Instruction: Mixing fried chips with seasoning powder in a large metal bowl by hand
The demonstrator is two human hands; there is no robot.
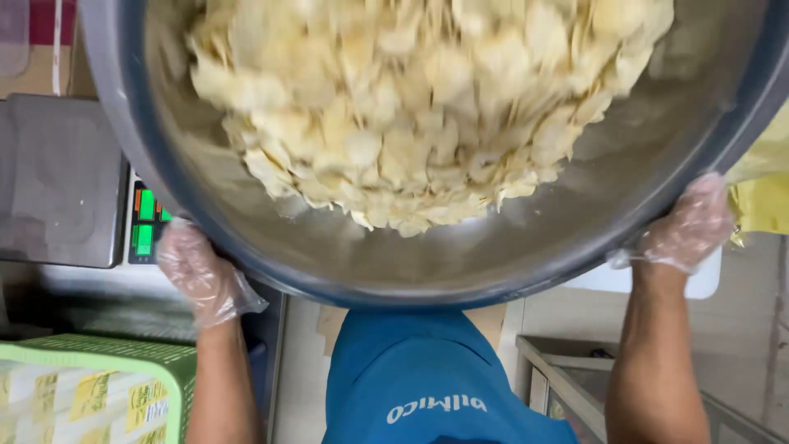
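The large round metal basin (509, 247) fills the upper part of the view, held up in front of the person and tilted, its inner wall facing the camera. A heap of pale yellow potato chips (411, 107) lies inside, piled against the upper part of the bowl; the chips appear blurred.

The left hand (201, 275), covered by a thin clear plastic glove, grips the basin's rim at its lower left edge, fingers wrapped under the rim. The right hand (686, 226), gloved the same way, grips the rim at the lower right edge. Both forearms rise nearly vertically from the bottom of the view, well apart, with the basin spanning the gap between them.

Below the basin, between the forearms, the person's blue shirt (427, 370) shows. To the left, behind the left hand, stands a weighing scale (62, 181) with a grey platform and a green lit display. A green plastic crate (107, 362) sits at lower left. Yellow packaging (764, 189) lies just beside the right hand.
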